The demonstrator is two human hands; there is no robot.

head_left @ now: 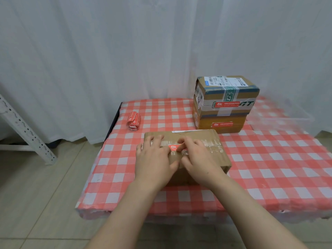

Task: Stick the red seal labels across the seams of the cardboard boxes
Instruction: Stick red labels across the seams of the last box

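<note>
A flat cardboard box (197, 136) lies in the middle of the table, its top seam covered with clear tape. A red seal label (172, 147) lies across that seam, partly hidden by fingers. My left hand (152, 157) rests flat on the box top at the label's left end. My right hand (196, 157) presses on the label's right part with its fingertips. Two stacked boxes (224, 105) stand at the back right, each with a red label on its front. A roll of red labels (133, 121) lies at the back left.
The low table wears a red-and-white checked cloth (269, 168). A clear plastic tub (280, 114) sits at the far right behind the stacked boxes. A white curtain hangs behind. A grey metal rack leg (27, 130) stands on the tiled floor at left.
</note>
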